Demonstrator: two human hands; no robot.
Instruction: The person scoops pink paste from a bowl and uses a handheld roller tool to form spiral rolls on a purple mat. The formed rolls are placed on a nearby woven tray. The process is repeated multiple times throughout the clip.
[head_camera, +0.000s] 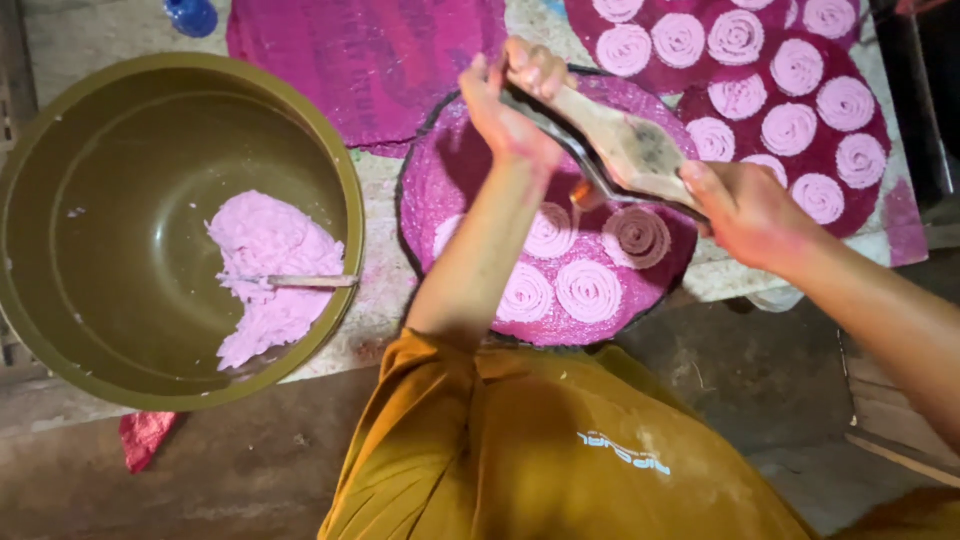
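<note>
Both hands grip a wooden dough press (625, 150) held over a round purple tray (450, 170). My left hand (515, 100) clasps its far handle end and my right hand (745, 210) clasps the near end. Several pink dough spirals (588, 290) lie on the tray, and one spiral (637, 236) sits right below the press's nozzle.
A large olive basin (60, 330) at the left holds a mound of pink dough (265, 270) with a spoon (300, 281) lying across it. Further purple trays (875, 115) at the back right carry several spirals. A bare purple mat (370, 60) lies behind. My mustard-coloured clothing (540, 450) fills the foreground.
</note>
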